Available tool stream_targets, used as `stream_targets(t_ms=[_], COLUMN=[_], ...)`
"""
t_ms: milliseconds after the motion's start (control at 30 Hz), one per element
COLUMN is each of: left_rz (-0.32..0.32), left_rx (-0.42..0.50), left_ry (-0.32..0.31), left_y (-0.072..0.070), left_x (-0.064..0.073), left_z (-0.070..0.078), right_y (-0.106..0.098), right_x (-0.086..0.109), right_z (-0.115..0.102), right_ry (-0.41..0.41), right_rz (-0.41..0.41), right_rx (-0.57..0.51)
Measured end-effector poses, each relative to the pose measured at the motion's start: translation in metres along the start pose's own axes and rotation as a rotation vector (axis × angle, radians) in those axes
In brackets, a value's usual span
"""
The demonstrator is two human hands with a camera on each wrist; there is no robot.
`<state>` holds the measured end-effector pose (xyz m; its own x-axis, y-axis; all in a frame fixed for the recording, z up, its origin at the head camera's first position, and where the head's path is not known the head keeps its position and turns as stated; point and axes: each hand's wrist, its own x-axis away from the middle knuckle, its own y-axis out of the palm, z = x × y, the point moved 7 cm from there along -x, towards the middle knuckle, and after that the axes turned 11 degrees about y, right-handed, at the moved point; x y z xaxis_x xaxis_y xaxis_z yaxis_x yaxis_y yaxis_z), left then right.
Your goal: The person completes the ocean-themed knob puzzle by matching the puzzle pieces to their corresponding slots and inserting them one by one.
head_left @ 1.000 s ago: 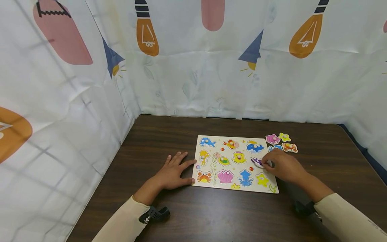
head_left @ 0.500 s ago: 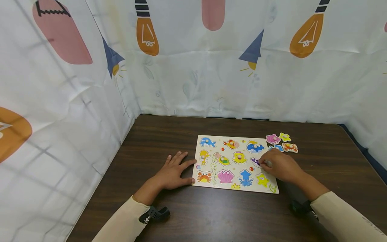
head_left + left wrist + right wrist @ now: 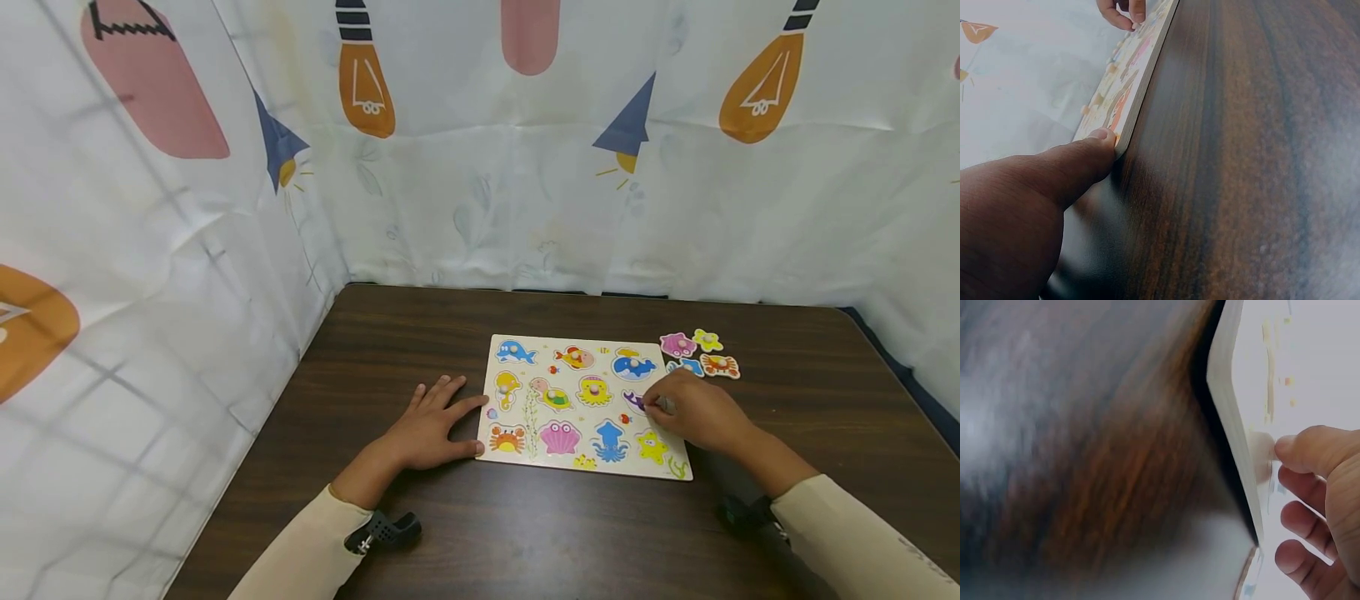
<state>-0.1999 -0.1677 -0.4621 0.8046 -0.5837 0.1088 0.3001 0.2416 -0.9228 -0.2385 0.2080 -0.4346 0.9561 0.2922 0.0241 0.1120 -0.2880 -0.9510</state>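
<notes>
In the head view a cream wooden puzzle board (image 3: pixel 546 350) lies on the table. My left hand (image 3: pixel 431 429) has its fingers spread; thumb and a finger touch the board's left edge. The left wrist view shows the left thumb (image 3: pixel 1085 156) against the board's corner. Over the board's right side, my right hand (image 3: pixel 701 412) pinches a purple sea-animal puzzle piece (image 3: pixel 633 402), mostly hidden by the fingers. Knobbed pieces, such as the octopus (image 3: pixel 593 390) and turtle (image 3: pixel 551 395), sit in the upper rows. Pictures of a crab (image 3: pixel 507 439) and squid (image 3: pixel 611 442) show in the bottom row.
Loose pieces lie beyond the board's right corner: a pink piece (image 3: pixel 678 344), a yellow star (image 3: pixel 707 340), an orange crab piece (image 3: pixel 720 366) and a blue piece (image 3: pixel 688 366) partly behind the right hand. A patterned white curtain (image 3: pixel 465 200) hangs behind the brown table (image 3: pixel 525 533).
The right hand has shifted slightly left over the purple piece, covering more of it, and then stays there. The left hand keeps its place at the board's edge.
</notes>
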Motion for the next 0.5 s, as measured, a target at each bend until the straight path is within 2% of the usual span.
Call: stream_targets(t_ms=[200, 500], left_rz=[-0.002, 0.003], left_rx=[-0.002, 0.005], left_ry=[0.002, -0.002], left_y=[0.001, 0.001], left_x=[0.001, 0.001], left_z=[0.000, 0.000], right_y=[-0.006, -0.019], right_x=[0.002, -0.004], right_z=[0.010, 0.032], right_ry=[0.037, 0.048], right_rz=[-0.009, 0.074], right_rx=[-0.032, 0.029])
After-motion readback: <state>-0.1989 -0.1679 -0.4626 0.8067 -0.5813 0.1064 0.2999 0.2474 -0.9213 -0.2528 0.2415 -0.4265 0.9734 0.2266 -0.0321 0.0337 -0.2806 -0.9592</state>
